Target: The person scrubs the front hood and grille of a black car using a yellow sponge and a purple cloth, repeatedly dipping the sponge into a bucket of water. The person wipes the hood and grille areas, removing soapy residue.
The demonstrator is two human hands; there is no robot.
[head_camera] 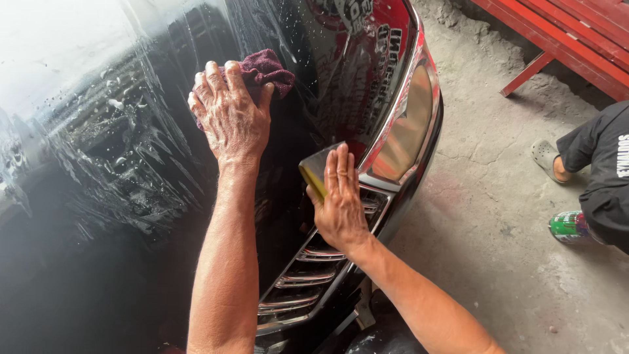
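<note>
Squeegee (315,172), a flat yellow-edged card, sits pressed against the wet black car hood (131,151) near its front edge, just beside the headlight (407,128). In the head view, the right hand (339,200) lies flat over the squeegee with fingers straight and together, pinning it to the paint; the thumb is hidden, so I cannot tell how it grips from beneath. Higher up the hood, the left hand (230,115) is spread open, palm down, pressing a dark maroon cloth (265,69) to the surface; the cloth bunches out past the fingertips. Water beads and streaks of a clear film cover the hood toward its left side. Below the right hand, the chrome grille (308,275) runs along the car's front edge. On the concrete floor (485,216) to the right, another person in black clothing (603,170) crouches, one foot in a grey clog (545,157), with a green spray can (569,225) just beside them. A red bench (563,39) stands at the upper right corner.
</note>
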